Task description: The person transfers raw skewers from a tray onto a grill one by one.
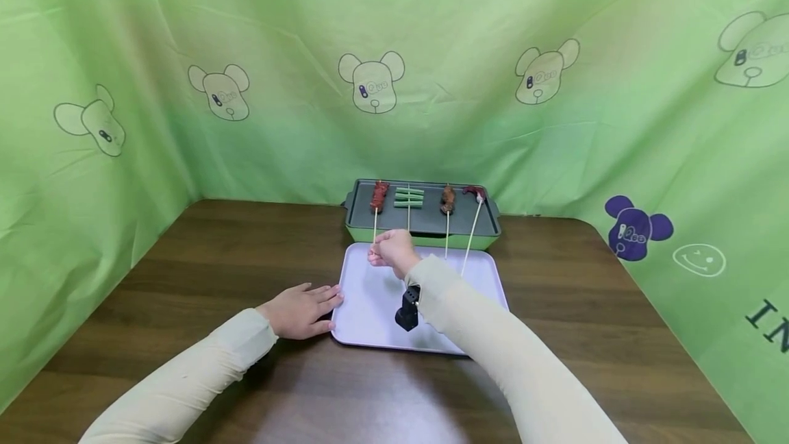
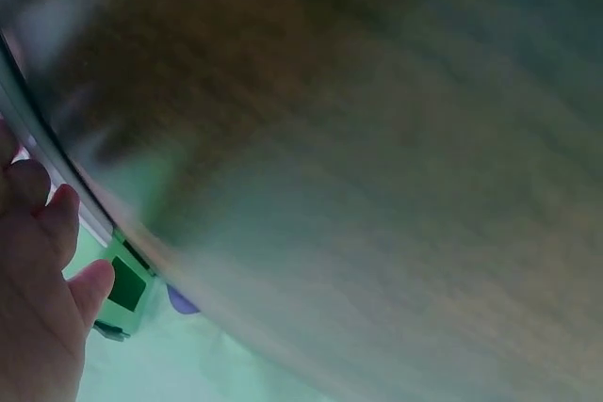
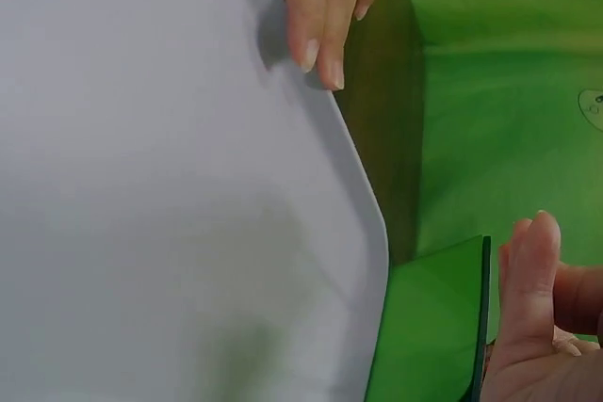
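My right hand (image 1: 396, 251) pinches the lower end of a stick, part of the red meat skewer (image 1: 379, 196) lying at the left of the grill plate. The grill (image 1: 425, 223) has a dark grey top and a green body. In front of it lies a white tray (image 1: 370, 314), with my right wrist above it. My left hand (image 1: 302, 310) lies with fingers extended, fingertips at the tray's left rim. The right wrist view shows those fingers (image 3: 325, 16) on the rim and my right hand (image 3: 537, 327) beside the green grill; the stick is hidden there.
Beside the red meat on the grill lie a green vegetable skewer (image 1: 409, 198), a brown meat skewer (image 1: 447, 201) and a dark red skewer (image 1: 476, 194). Their sticks reach towards the tray. Everything stands on a brown wooden table (image 1: 246, 245), with green curtains (image 1: 296, 149) close behind.
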Demonstrator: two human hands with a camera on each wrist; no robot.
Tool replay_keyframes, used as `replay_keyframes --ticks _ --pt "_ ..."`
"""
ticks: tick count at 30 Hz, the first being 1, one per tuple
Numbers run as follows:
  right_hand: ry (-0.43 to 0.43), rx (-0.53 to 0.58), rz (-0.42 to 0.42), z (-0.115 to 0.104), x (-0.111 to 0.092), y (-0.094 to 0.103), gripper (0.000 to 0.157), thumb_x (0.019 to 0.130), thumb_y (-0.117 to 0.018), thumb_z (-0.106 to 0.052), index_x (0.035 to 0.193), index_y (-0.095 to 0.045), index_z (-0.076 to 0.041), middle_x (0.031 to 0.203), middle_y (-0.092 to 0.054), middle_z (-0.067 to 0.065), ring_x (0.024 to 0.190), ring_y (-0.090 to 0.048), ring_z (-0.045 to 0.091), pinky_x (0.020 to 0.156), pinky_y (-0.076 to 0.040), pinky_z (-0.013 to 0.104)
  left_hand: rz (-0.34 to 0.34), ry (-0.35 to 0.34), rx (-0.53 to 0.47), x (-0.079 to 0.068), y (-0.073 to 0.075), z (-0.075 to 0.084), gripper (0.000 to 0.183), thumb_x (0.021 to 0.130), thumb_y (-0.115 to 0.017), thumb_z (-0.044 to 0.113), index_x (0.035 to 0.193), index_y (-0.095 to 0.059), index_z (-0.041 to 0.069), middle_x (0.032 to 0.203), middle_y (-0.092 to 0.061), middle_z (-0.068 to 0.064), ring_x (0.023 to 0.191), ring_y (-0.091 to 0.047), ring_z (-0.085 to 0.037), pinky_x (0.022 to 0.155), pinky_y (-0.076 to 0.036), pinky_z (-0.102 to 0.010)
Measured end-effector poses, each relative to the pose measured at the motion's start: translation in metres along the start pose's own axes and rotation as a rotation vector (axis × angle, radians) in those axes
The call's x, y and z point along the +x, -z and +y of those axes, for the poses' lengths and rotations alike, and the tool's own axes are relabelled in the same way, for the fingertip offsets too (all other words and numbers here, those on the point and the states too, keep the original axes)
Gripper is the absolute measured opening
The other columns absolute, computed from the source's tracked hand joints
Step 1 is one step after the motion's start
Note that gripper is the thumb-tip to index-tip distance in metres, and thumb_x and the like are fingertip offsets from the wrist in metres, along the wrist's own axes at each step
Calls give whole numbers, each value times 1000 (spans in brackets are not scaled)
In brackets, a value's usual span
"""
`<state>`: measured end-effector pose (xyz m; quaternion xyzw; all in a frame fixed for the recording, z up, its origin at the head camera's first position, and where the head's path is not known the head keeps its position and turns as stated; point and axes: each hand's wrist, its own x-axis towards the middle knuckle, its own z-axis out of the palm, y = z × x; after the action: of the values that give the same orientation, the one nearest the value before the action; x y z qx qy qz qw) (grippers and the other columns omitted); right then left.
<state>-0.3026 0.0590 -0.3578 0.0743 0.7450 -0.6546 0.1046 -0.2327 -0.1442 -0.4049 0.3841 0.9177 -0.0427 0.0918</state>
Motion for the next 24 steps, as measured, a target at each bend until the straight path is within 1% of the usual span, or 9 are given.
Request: replay_keyframes --ticks 6,13,15,16,17,19,20,22,24 --pt "79 -167 0 2 1 1 29 89 -60 7 116 -58 17 98 -66 32 47 -55 6 52 -53 21 46 -22 22 -2 -2 -1 55 99 -46 39 142 -46 5 148 -41 -13 134 -41 -29 104 -34 -52" --pt "111 -277 -73 4 -5 5 30 87 -63 5 116 -60 14 91 -68 28 46 -54 6 49 -51 20 84 -39 26 -1 -3 0 54 99 -47 39 140 -49 4 145 -45 -13 132 -42 -33 103 -35 -52" --pt "154 -365 -97 5 -11 7 30 86 -64 3 115 -63 12 86 -69 25 47 -56 8 50 -52 22 91 -37 36 0 -1 -1 54 98 -48 39 139 -50 5 144 -47 -12 132 -43 -34 103 -35 -53" --pt "195 -434 -111 5 -15 8 30 86 -66 2 115 -64 10 86 -70 23 49 -59 10 53 -53 24 94 -36 44 1 1 -2 53 98 -48 40 139 -51 6 143 -48 -12 131 -43 -35 103 -35 -53" --pt "255 -515 -125 6 -19 9 30 85 -67 0 114 -65 9 86 -71 21 54 -62 13 56 -54 25 96 -37 54 2 3 -2 53 98 -49 40 138 -52 6 142 -49 -11 131 -43 -35 103 -35 -53" --pt "440 -671 -130 10 -30 14 31 85 -69 -5 114 -66 5 94 -71 19 69 -68 19 67 -55 31 92 -40 79 4 7 -5 52 97 -50 41 137 -54 8 141 -51 -10 131 -44 -35 102 -36 -54" --pt "553 -745 -126 13 -36 17 33 85 -69 -8 116 -66 4 100 -70 18 79 -69 22 72 -54 34 90 -38 89 4 9 -7 52 97 -50 42 137 -54 9 141 -51 -9 131 -43 -35 103 -35 -54" --pt "826 -869 -83 20 -44 29 36 85 -70 -13 118 -65 2 116 -65 20 96 -67 30 75 -54 40 99 -29 104 4 12 -15 49 97 -49 42 135 -57 11 140 -52 -9 131 -43 -36 102 -35 -55" --pt "1093 -960 -7 28 -47 47 41 84 -71 -16 121 -63 1 127 -57 24 109 -60 35 70 -55 44 118 3 107 -1 15 -28 47 98 -49 41 133 -59 11 139 -52 -10 130 -43 -38 101 -35 -57"
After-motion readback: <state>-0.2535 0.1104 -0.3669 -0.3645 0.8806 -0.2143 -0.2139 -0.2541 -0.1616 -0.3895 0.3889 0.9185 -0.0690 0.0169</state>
